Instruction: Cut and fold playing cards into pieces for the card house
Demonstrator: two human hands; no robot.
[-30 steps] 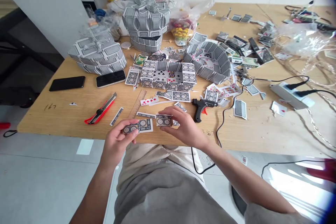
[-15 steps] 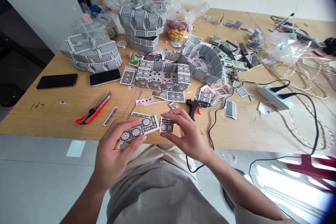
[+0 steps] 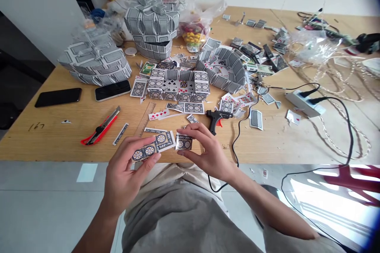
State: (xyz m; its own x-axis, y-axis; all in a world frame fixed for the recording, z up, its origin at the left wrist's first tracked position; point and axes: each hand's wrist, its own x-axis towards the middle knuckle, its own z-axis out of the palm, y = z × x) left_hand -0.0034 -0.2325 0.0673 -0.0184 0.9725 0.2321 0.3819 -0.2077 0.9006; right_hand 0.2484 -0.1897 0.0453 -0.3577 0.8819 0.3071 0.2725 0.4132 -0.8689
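My left hand [image 3: 127,174] pinches a folded playing card [image 3: 144,152] with a dark blue, round-flowered back, and a flat patterned part [image 3: 165,141] juts from it to the right. Between the thumb and fingers of my right hand [image 3: 208,152] is a smaller folded card piece [image 3: 183,141], its patterned side towards me. The two pieces are close together near the table's front edge; whether they touch, I cannot tell. Behind them stands an open box made of playing cards [image 3: 178,95]. A black glue gun [image 3: 215,118] with a red trigger lies just beyond my right hand.
A red utility knife [image 3: 101,128], two phones [image 3: 58,97] and a clear ruler [image 3: 145,118] lie to the left. Card-built baskets [image 3: 95,63] stand behind. A round card tray [image 3: 221,73], scattered cards, a white power strip [image 3: 304,102] and rope are on the right.
The view has shifted slightly, so the table's things appear a little further left. Both hands keep their holds on the card pieces, with hardly any movement between them.
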